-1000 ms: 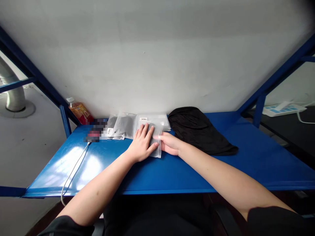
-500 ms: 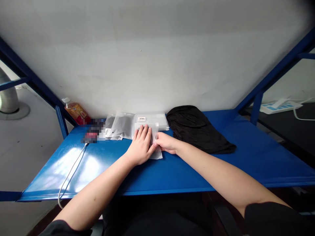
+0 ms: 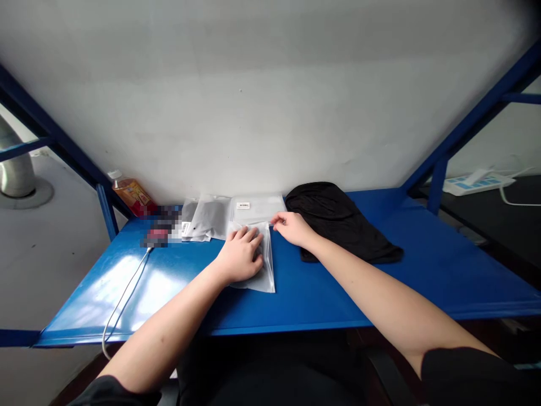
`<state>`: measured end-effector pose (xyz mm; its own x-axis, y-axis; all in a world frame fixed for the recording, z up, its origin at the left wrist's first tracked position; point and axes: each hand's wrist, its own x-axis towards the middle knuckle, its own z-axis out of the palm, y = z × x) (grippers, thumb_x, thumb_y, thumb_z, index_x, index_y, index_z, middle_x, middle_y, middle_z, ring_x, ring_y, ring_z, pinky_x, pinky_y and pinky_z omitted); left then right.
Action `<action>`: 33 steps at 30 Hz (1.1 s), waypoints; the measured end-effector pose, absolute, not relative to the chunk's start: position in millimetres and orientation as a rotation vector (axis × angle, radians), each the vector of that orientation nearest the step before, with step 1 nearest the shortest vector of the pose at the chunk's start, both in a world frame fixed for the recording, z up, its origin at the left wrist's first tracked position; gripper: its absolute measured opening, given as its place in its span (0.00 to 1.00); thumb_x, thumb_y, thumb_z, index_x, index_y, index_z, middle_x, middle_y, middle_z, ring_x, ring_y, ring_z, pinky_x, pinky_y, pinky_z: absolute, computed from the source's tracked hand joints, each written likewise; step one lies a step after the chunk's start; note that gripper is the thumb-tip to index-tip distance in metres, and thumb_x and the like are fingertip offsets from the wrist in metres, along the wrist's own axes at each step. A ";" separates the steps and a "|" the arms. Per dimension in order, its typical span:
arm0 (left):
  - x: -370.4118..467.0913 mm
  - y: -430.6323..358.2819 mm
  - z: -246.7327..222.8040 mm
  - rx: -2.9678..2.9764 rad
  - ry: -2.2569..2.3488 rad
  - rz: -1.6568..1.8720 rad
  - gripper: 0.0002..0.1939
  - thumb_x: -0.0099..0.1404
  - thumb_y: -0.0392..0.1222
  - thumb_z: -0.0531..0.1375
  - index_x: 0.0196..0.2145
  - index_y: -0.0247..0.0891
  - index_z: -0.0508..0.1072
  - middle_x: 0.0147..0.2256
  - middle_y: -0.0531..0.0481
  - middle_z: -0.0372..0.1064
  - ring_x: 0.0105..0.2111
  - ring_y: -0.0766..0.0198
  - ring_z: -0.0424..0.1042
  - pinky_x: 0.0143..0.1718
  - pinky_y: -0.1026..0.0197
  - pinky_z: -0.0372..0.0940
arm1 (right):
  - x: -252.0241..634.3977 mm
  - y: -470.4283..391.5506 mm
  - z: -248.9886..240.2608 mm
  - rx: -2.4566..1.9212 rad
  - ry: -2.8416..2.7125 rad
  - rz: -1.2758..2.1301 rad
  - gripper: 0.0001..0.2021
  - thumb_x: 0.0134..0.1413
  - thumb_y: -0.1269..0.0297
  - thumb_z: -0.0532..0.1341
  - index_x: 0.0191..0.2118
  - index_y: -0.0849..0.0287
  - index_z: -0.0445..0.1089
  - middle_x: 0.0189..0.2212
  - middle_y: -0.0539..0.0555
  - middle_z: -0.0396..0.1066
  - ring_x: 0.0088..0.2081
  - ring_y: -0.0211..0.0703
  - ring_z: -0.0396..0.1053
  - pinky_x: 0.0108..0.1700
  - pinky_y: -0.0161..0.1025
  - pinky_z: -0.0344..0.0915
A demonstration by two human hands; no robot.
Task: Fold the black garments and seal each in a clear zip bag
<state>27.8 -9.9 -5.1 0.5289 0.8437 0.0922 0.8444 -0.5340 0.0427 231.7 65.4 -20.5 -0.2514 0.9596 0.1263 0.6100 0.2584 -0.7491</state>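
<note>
My left hand (image 3: 240, 256) lies palm down, fingers spread a little, on a clear plastic zip bag (image 3: 267, 273) with something dark inside. The zip edge of this bag runs along its right side. Close by the bag's upper right corner is my right hand (image 3: 293, 228), its thumb and fingers curled together; whether they pinch the corner is hard to make out. Behind my hands, against the wall, lie a stack of flat clear bags (image 3: 264, 208) with a barcode label and several filled grey-looking bags (image 3: 213, 217). A black cloth (image 3: 338, 220) is spread just beyond my right hand.
The blue table (image 3: 329, 299) has a wall behind it and blue frame bars at both sides. At the left stand a bottle (image 3: 133, 194) and a blurred-out device with a white cable (image 3: 127, 287). A power strip (image 3: 477, 183) rests on a dark surface at the right.
The zip bag has shifted toward me and more of its right edge shows. My right hand has moved up and away from its side; my left hand has come slightly nearer with the bag.
</note>
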 end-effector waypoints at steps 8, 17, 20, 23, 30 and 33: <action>35.7 -9.2 -12.1 -2.760 -1.517 -0.091 0.33 0.68 0.48 0.53 0.67 0.30 0.61 0.68 0.38 0.56 0.69 0.40 0.50 0.68 0.38 0.46 | 226.4 57.3 -29.6 -1.462 -2.324 0.249 0.12 0.63 0.60 0.61 0.48 0.55 0.77 0.46 0.55 0.76 0.43 0.47 0.76 0.43 0.38 0.66; 40.9 -8.0 -12.3 -2.726 -1.575 -0.094 0.32 0.67 0.47 0.53 0.66 0.33 0.64 0.67 0.39 0.57 0.67 0.42 0.56 0.67 0.39 0.49 | 224.9 62.3 -28.5 -1.357 -2.416 0.377 0.06 0.60 0.64 0.62 0.39 0.59 0.76 0.39 0.55 0.77 0.39 0.43 0.73 0.38 0.36 0.62; 41.5 -6.8 -13.2 -2.713 -1.596 -0.090 0.30 0.69 0.45 0.51 0.66 0.33 0.64 0.67 0.40 0.58 0.67 0.43 0.56 0.67 0.39 0.49 | 225.0 61.0 -25.5 -1.275 -2.442 0.456 0.06 0.57 0.66 0.62 0.31 0.60 0.76 0.32 0.54 0.77 0.34 0.42 0.71 0.36 0.35 0.60; 41.0 -5.5 -15.5 -2.710 -1.596 -0.099 0.29 0.70 0.45 0.49 0.66 0.33 0.63 0.67 0.40 0.58 0.67 0.43 0.56 0.67 0.39 0.50 | 226.9 57.2 -20.3 -1.190 -2.488 0.642 0.06 0.51 0.69 0.63 0.25 0.61 0.75 0.26 0.53 0.75 0.28 0.39 0.69 0.32 0.35 0.59; 40.6 -4.5 -19.1 -2.693 -1.616 -0.130 0.30 0.68 0.44 0.51 0.65 0.33 0.64 0.67 0.41 0.59 0.67 0.45 0.56 0.67 0.39 0.50 | 227.3 39.1 -1.9 -0.878 -2.766 1.285 0.06 0.45 0.69 0.63 0.26 0.62 0.79 0.22 0.50 0.75 0.24 0.37 0.68 0.29 0.33 0.61; 41.3 -4.2 -19.3 -2.694 -1.627 -0.131 0.30 0.68 0.43 0.51 0.65 0.33 0.64 0.67 0.42 0.59 0.68 0.45 0.56 0.67 0.40 0.50 | 221.1 28.9 1.9 -0.774 -2.839 1.515 0.07 0.46 0.68 0.64 0.29 0.62 0.81 0.24 0.49 0.77 0.26 0.36 0.69 0.31 0.32 0.62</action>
